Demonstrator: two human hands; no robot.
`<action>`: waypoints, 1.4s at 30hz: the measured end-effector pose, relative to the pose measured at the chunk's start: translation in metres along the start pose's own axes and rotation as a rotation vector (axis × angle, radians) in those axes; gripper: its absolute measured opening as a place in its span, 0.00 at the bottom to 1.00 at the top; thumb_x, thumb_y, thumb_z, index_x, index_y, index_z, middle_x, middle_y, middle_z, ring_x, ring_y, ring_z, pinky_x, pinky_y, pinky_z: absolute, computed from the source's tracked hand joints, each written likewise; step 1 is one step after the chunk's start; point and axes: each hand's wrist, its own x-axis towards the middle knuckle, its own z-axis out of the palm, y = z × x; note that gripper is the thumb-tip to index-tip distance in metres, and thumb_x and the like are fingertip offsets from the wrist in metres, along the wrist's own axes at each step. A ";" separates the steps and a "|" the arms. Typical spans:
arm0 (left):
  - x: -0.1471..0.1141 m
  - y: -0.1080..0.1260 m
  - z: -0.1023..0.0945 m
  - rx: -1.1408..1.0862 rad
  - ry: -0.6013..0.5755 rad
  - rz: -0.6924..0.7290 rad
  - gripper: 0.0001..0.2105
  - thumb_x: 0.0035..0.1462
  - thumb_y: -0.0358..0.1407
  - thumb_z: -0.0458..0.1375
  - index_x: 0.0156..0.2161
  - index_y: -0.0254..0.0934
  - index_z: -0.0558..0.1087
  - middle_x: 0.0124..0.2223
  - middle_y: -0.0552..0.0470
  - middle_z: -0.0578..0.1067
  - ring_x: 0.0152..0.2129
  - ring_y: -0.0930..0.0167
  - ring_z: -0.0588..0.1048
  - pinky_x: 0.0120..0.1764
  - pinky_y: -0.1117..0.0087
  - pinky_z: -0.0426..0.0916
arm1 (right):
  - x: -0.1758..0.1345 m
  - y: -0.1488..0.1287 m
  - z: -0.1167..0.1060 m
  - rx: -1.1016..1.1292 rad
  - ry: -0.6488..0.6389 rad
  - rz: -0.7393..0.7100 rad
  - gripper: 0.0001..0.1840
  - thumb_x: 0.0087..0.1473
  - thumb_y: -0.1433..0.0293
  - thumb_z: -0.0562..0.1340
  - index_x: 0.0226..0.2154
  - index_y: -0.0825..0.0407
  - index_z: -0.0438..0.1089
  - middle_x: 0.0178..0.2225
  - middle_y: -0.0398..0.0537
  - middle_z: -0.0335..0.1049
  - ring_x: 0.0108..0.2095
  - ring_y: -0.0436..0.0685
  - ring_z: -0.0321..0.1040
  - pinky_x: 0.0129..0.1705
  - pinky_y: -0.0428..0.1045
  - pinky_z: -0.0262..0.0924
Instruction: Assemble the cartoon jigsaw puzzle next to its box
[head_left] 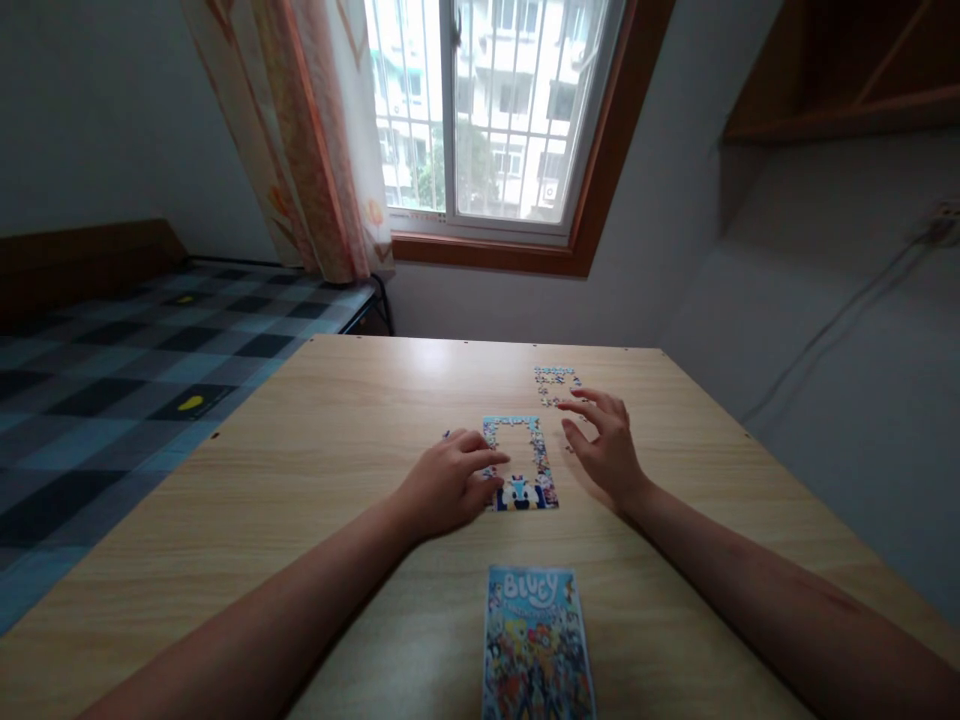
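Observation:
A partly assembled jigsaw puzzle (546, 470) lies on the wooden table, its border joined around a bare middle and a blue dog face at the near edge. My left hand (456, 482) rests over the puzzle's left side, fingers stretched out and nothing visible in them. To the right of the puzzle, my right hand (606, 445) hovers with its fingers apart, close to the loose puzzle pieces (556, 379) grouped beyond. Nothing shows between its fingers. One small piece (569, 450) lies under the right hand's thumb side.
The puzzle box (536, 645), marked "Bluey", lies at the near side of the wooden table (360, 400). A bed with a checked cover (225, 315) stands to the left. Beyond the table's far edge are a curtain (315, 150) and a barred window (517, 110). A shelf (862, 110) hangs at upper right.

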 end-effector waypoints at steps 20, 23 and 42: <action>0.000 -0.022 -0.012 0.344 0.176 -0.274 0.08 0.62 0.34 0.56 0.37 0.39 0.79 0.36 0.47 0.77 0.35 0.63 0.72 0.43 0.58 0.65 | 0.036 0.062 -0.039 0.019 -0.632 -0.022 0.12 0.57 0.69 0.61 0.39 0.49 0.81 0.34 0.48 0.80 0.32 0.56 0.73 0.37 0.51 0.66; 0.001 -0.015 -0.009 0.338 0.128 -0.206 0.08 0.62 0.34 0.56 0.36 0.40 0.79 0.35 0.48 0.78 0.34 0.64 0.72 0.42 0.59 0.65 | 0.035 0.054 -0.047 0.022 -0.773 -0.069 0.11 0.57 0.69 0.63 0.39 0.46 0.81 0.34 0.46 0.80 0.30 0.54 0.73 0.34 0.49 0.65; -0.001 -0.051 -0.008 0.212 0.356 -0.588 0.12 0.57 0.38 0.56 0.44 0.40 0.78 0.50 0.44 0.77 0.50 0.56 0.71 0.57 0.50 0.62 | 0.018 0.122 -0.014 -0.172 -0.294 0.105 0.24 0.58 0.68 0.56 0.54 0.54 0.73 0.52 0.57 0.75 0.53 0.65 0.70 0.59 0.60 0.63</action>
